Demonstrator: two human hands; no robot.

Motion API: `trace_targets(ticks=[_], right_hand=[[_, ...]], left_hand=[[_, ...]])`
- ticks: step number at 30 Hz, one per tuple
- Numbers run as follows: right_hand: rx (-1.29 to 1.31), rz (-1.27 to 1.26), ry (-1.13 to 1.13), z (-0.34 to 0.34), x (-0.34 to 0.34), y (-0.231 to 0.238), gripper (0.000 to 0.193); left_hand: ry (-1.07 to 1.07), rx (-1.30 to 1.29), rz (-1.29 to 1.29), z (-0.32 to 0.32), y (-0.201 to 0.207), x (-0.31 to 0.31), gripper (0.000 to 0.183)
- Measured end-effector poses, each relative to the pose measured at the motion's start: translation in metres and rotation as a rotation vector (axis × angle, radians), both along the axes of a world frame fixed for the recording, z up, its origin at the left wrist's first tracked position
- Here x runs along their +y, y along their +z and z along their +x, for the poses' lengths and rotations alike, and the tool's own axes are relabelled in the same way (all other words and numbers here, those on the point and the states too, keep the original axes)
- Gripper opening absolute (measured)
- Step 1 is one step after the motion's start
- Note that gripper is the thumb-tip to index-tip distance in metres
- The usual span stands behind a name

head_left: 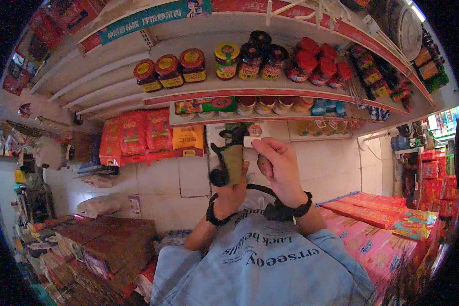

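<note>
My left hand (pixel 231 194) is wrapped round the lower part of an olive-green and black hand-held device (pixel 233 160), shaped somewhat like a price label gun. Its black parts stick out at the top and on the left side. Just right of its upper end, my right hand (pixel 279 166) pinches a small white piece (pixel 249 142) between thumb and fingers; it may be a label roll, but it is too small to be sure. Both hands are in front of my chest, close together, and each wrist has a black band. The right palm is turned away from view.
Ahead, a shelf (pixel 163 100) carries dark jars with yellow lids (pixel 167 71) and jars with red lids (pixel 305 64). Red bags (pixel 137 135) stand beyond on the left. Brown cardboard boxes (pixel 109 237) are at near left, and pink packages (pixel 364 239) are stacked at near right.
</note>
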State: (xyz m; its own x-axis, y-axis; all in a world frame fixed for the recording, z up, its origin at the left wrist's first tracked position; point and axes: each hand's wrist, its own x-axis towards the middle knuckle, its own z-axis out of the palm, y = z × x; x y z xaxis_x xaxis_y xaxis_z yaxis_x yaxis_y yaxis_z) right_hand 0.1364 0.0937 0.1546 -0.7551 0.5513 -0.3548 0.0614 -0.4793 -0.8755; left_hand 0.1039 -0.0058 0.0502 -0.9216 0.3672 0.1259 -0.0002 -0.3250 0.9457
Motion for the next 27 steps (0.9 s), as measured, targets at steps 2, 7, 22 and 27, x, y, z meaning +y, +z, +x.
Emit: trace_targets(ticks=[2,7,22,27], right_hand=[[-0.024,0.088,0.068,0.006,0.007,-0.001,0.016],[-0.033,0.361,0.295,0.018,0.024,0.000,0.018],[-0.075,0.390,0.475,0.005,0.028,-0.009,0.016],[-0.093,0.297,0.347,0.017,0.024,-0.010,0.015]], left_hand=[[0.147,0.101,-0.126,-0.008,0.032,0.000,0.024],[0.152,-0.046,-0.184,-0.028,0.059,-0.011,0.020],[-0.352,0.023,-0.106,-0.040,0.052,-0.012,0.021],[-0.393,0.057,-0.163,-0.038,0.058,-0.015,0.025]])
